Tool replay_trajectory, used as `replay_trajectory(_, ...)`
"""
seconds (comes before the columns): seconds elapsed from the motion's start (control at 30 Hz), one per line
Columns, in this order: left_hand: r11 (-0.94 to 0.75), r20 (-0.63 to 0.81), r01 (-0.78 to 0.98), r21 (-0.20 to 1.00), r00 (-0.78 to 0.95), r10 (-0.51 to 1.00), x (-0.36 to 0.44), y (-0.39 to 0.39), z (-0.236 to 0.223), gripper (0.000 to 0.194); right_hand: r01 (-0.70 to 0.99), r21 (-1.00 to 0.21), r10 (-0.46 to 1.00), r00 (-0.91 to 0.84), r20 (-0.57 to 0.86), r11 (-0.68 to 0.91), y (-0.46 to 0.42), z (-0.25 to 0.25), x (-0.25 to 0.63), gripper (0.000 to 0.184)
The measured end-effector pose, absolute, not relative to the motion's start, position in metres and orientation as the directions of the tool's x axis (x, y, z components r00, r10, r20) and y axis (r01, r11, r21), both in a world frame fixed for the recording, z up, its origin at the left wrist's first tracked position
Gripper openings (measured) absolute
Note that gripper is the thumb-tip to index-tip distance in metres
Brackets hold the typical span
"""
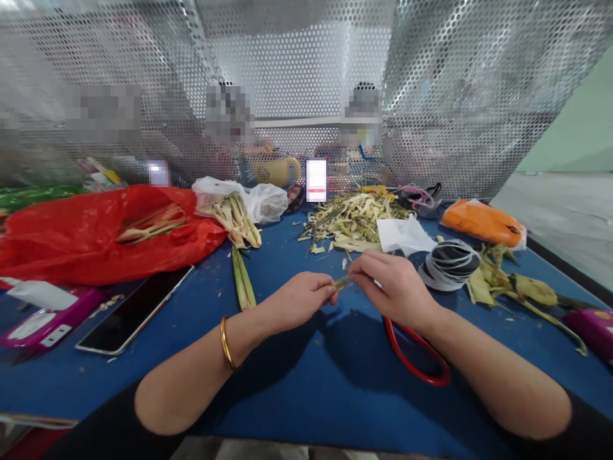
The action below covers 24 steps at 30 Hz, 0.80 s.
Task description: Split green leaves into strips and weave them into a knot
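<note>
My left hand (306, 299) is closed in a pinch on one end of a small yellowish-green husk strip (341, 283). At the strip's other end, the fingers of my right hand (395, 285) are pinched together, partly hiding it. Both hands are above the blue table. Below my right hand lies a red looped handle (433, 378), like that of scissors; the rest is covered by the hand and wrist. Just beyond my right wrist sits a dark roll wound with white cord (450, 265). A white paper (406, 235) lies behind the right hand.
Behind my hands is a heap of husk scraps (357, 217). On the left are a red plastic bag (96, 233), a phone (136, 310), and green stalks (243, 278). An orange packet (483, 223) and dried husks (531, 289) lie right. A perforated metal screen (297, 64) stands behind.
</note>
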State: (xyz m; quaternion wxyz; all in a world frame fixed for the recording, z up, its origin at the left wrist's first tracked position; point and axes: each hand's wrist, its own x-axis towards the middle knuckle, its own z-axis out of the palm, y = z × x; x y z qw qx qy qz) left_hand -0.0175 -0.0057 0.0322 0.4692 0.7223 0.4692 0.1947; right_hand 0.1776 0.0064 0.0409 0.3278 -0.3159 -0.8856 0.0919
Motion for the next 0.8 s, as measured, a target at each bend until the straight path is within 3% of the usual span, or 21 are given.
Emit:
replay_trajectory(0.1,-0.315,-0.140,0.527,0.789,0.654,0.744,-0.018,-0.007,0.036,0.025,0.427,-0.432,0.602,-0.645,0.471,0.795,0.008,0.042,0.178,0.015)
replay_trajectory(0.23,-0.355,-0.137,0.433,0.828,0.772,0.621,-0.018,-0.010,0.041,0.028,0.346,-0.740,0.742,-0.601,0.298,0.577,0.017,0.036,0.178,0.016)
replay_trajectory(0.33,-0.244,-0.083,0.378,0.893,0.672,0.736,-0.018,-0.010,0.040,0.030,0.239,-0.944,0.857,-0.510,0.077,0.227,0.023,0.029,0.177,0.020)
replay_trajectory(0.4,-0.150,-0.059,0.329,0.932,0.549,0.834,-0.017,-0.008,0.036,0.030,0.147,-0.988,0.896,-0.443,-0.025,0.045,0.024,0.023,0.175,0.022)
replay_trajectory(0.47,-0.099,-0.044,0.297,0.950,0.438,0.898,-0.016,-0.006,0.033,0.029,0.102,-0.995,0.915,-0.398,-0.060,-0.021,0.021,0.019,0.170,0.022)
replay_trajectory(0.57,-0.096,-0.009,0.300,0.949,0.333,0.943,-0.016,-0.002,0.028,0.026,0.164,-0.984,0.926,-0.377,0.001,0.068,0.011,0.015,0.163,0.021)
replay_trajectory(0.63,-0.125,0.022,0.315,0.941,0.312,0.950,-0.017,-0.001,0.027,0.022,0.294,-0.925,0.923,-0.366,0.122,0.239,0.004,0.014,0.160,0.020)
replay_trajectory(0.73,-0.191,0.059,0.409,0.892,0.315,0.947,-0.019,-0.001,0.029,0.021,0.479,-0.697,0.835,-0.430,0.345,0.534,-0.004,0.017,0.159,0.020)
replay_trajectory(0.8,-0.245,0.082,0.504,0.828,0.323,0.943,-0.019,-0.002,0.032,0.021,0.523,-0.532,0.744,-0.519,0.422,0.666,-0.007,0.020,0.161,0.018)
